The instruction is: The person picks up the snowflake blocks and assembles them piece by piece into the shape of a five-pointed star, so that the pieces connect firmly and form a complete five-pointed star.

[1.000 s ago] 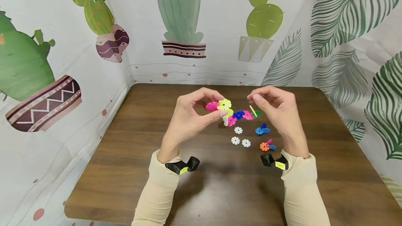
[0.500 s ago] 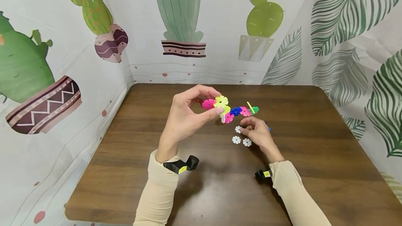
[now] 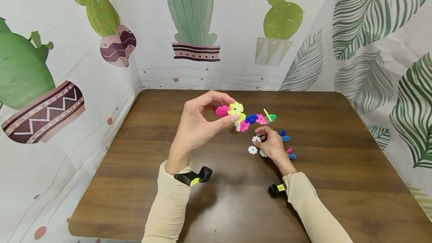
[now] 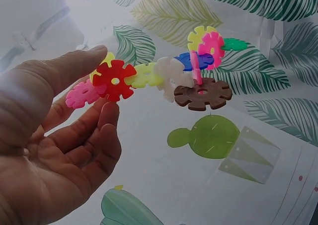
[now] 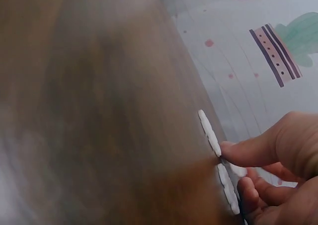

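My left hand [image 3: 202,126] pinches a chain of linked plastic flower discs [image 3: 251,119] by one end, raised above the table. In the left wrist view, the thumb lies at a red disc [image 4: 115,81] and a pink disc [image 4: 84,94] at that end. Yellow, white, brown, blue, pink and green discs stretch away from the hand. Low at the tabletop, my right hand [image 3: 273,145] has thumb and fingertips at a white flower disc [image 3: 256,138], pinching its edge. Two more white discs lie beside it, one a loose disc [image 3: 252,150], the other partly hidden by the hand.
Right of the right hand stand small joined clusters, one a blue cluster [image 3: 284,136], the other a pink and blue cluster [image 3: 291,154] partly covered by the hand. The brown wooden table [image 3: 141,198] meets a printed cloth [image 3: 236,74] at its back edge.
The right hand has left the chain's green end and come down to the white discs, taking one between thumb and fingers. The left hand with the chain has shifted slightly left.
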Demonstrator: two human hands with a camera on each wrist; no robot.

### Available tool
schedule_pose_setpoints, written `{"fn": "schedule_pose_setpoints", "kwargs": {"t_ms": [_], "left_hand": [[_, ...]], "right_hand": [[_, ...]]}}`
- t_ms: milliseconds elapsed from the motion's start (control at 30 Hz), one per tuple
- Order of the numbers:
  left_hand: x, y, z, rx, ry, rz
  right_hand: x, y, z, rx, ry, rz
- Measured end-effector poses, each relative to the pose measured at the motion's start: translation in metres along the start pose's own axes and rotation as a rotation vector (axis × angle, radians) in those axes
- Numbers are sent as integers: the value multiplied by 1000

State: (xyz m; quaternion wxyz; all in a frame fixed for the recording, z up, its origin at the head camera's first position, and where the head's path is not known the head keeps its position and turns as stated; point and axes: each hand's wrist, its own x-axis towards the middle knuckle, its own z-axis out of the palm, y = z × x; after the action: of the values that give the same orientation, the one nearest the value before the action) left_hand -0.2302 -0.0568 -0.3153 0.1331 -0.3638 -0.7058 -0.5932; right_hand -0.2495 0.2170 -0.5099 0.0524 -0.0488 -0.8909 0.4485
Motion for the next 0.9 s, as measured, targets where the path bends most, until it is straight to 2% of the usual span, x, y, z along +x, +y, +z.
{"fn": "schedule_pose_setpoints", "kwargs": {"t_ms": [133, 267, 433, 533, 700, 800, 900], "left_hand": [[-2, 0, -1, 2, 4, -7], [-2, -1, -2, -7, 4, -11], [-2, -1, -3, -20, 7, -8], [-1, -1, -4, -34, 7, -5], [-2, 0, -3, -61, 3, -1], [-3, 1, -3, -70, 5, 2], [-2, 1, -2, -75, 1, 13]], "right_hand": [[0, -1, 0, 51, 30, -5], [1, -9, -11, 97, 94, -9], [6, -49, -46, 193, 217, -63], [6, -83, -71, 388, 277, -147], [-8, -131, -103, 792, 299, -395], [-23, -150, -109, 864, 258, -478], [-37, -160, -108, 834, 210, -489]]}}
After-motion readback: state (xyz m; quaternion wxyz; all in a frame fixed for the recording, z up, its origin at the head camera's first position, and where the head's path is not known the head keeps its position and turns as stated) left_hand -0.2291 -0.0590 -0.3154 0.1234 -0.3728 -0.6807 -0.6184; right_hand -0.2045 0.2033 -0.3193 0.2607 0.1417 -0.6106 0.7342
